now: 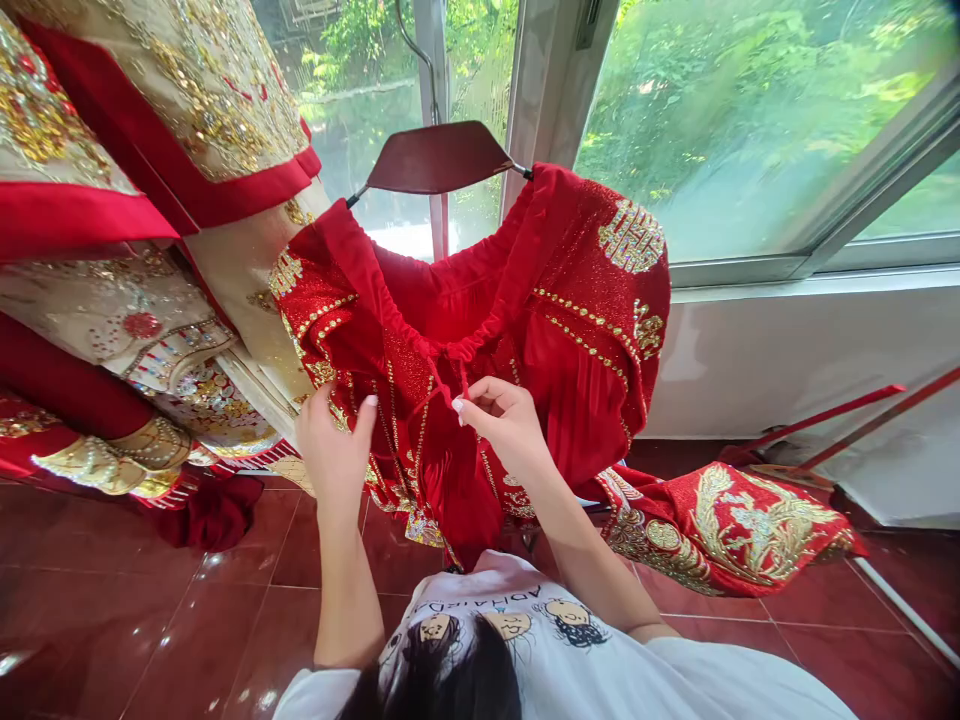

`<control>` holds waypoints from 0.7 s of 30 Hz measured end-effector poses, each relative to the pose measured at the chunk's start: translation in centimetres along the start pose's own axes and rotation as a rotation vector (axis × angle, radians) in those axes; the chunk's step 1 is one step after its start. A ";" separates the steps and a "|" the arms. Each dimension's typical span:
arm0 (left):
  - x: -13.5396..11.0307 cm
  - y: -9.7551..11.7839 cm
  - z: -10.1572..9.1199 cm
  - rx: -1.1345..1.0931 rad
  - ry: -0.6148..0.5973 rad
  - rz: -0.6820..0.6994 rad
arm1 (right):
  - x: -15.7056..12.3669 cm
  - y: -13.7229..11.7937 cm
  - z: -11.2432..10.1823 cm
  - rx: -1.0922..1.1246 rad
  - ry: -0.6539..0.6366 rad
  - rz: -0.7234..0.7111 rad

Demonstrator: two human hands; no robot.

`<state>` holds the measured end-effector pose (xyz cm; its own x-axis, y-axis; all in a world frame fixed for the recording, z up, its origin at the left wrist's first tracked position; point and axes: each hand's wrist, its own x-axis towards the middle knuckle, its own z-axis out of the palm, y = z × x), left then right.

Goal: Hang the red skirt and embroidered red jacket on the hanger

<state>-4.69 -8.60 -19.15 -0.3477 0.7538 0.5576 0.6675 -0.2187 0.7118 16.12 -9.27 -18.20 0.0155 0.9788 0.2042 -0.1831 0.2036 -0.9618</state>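
Note:
A red skirt (570, 370) with gold beading and embroidery hangs by its gathered waistband from a dark hanger (440, 160). At the middle of the waistband, a red drawstring (442, 385) hangs down in loose ends. My right hand (510, 425) pinches the drawstring between thumb and fingertips, just below the waistband. Over the skirt's left part is my left hand (335, 450), thumb and fingers apart with nothing between them. Whether its fingertips touch the fabric I cannot tell.
Other embroidered garments (225, 110) hang close on the left. Behind the hanger are windows (735, 130) above a white wall. A folded red embroidered cloth (750, 525) lies at the right, near red poles (825, 415). Red tiles (240, 600) cover the floor.

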 end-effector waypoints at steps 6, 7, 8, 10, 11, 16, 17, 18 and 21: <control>0.2 4.7 3.6 -0.623 -0.705 0.122 | 0.5 -0.5 0.6 0.003 -0.104 -0.011; 0.5 5.0 4.2 -0.619 -0.705 0.101 | 0.7 -0.7 0.6 -0.027 -0.109 -0.032; 0.7 5.3 4.6 -0.586 -0.689 0.091 | 0.9 -0.9 0.5 -0.071 -0.104 -0.064; 1.5 5.7 4.6 -0.489 -0.665 0.106 | 1.4 -1.4 0.0 -0.192 -0.080 -0.145; 2.0 5.9 4.3 -0.448 -0.666 0.131 | 1.6 -1.7 -0.4 -0.260 -0.072 -0.189; 6.6 6.8 0.3 -0.365 -0.408 0.352 | 3.1 -5.2 -4.8 -0.540 -0.090 -0.408; 7.8 6.9 -0.6 -0.345 -0.301 0.395 | 3.5 -6.1 -6.1 -0.567 -0.066 -0.444; 9.0 7.0 -1.4 -0.321 -0.198 0.432 | 4.1 -6.9 -7.3 -0.584 -0.035 -0.470; 11.8 7.1 -3.2 -0.252 0.020 0.510 | 6.2 -9.2 -10.6 -0.606 0.059 -0.512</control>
<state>-6.12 -3.21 -6.16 -0.0365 0.5026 0.8637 0.5769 -0.6951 0.4289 28.33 -4.85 -10.03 0.0084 0.7564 0.6541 0.4276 0.5886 -0.6861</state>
